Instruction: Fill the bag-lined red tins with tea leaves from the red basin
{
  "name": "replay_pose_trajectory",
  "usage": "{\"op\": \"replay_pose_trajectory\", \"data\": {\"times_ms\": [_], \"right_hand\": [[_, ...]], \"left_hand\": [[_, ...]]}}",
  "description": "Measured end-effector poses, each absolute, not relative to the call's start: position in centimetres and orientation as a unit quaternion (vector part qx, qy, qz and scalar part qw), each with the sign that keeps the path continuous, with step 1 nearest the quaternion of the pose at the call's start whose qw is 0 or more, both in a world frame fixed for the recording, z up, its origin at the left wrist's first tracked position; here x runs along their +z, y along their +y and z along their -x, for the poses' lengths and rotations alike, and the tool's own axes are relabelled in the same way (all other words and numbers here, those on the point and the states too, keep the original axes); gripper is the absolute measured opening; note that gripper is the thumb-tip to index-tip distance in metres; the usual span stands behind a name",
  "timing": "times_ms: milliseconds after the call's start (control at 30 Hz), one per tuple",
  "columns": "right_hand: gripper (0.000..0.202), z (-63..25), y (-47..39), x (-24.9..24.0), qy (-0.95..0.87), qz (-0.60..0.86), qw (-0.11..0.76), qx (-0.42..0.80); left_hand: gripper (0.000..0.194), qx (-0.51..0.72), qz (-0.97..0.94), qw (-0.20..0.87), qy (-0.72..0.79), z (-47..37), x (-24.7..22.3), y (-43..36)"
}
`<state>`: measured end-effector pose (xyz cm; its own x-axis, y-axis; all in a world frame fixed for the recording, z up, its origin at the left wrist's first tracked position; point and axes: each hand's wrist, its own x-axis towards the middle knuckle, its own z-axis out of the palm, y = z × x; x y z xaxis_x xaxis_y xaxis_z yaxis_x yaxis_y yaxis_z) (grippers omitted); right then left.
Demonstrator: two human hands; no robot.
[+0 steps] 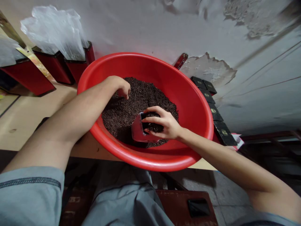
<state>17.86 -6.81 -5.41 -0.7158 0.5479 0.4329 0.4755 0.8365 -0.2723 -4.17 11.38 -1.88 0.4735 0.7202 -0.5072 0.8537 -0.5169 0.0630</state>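
Observation:
Dark, thin, dry leaf-like pieces, resembling loose tea (141, 94), lie heaped in a large red plastic basin (192, 94). Over the far left of the heap hangs my left hand (124, 89), its fingers curled downward and partly hidden. Whether anything is in them cannot be made out. A small red box (138, 130), open at the top and filled with the same dark pieces, sits tilted on the near part of the heap. My right hand (164, 123) grips it from the right, curved fingers and thumb across its mouth, partly covering the contents.
Left of the basin stand tall red boxes (28, 77), some with clear plastic bags (56, 29) in them. Several black-topped boxes (215, 113) line the right side by the peeling wall (141, 25). Below the light table (63, 94), a phone-like black object (198, 207) lies on a brown surface.

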Motion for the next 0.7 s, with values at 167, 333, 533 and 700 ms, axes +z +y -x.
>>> {"op": "replay_pose_trajectory", "data": {"times_ms": [167, 333, 533, 700], "right_hand": [[0.031, -18.1, -6.7, -4.5, -0.935, 0.264, 0.217, 0.091], [0.029, -20.9, -4.5, -1.1, -0.908, 0.323, 0.205, 0.169], [0.049, -28.1, 4.8, -3.7, -0.809, 0.569, 0.095, 0.112], [0.109, -30.0, 7.5, -11.9, -0.693, 0.703, -0.101, 0.122]], "left_hand": [[0.05, -0.015, -0.917, 0.147, 0.37, 2.6, 0.3, 9.6], [0.044, 0.065, -0.934, 0.183, 0.301, 1.1, 3.4, 4.8], [0.049, -0.073, -0.968, 0.213, 0.11, -1.1, 1.1, 0.1], [0.074, -0.119, -0.98, 0.143, 0.065, -1.5, -2.3, -2.2]]}}
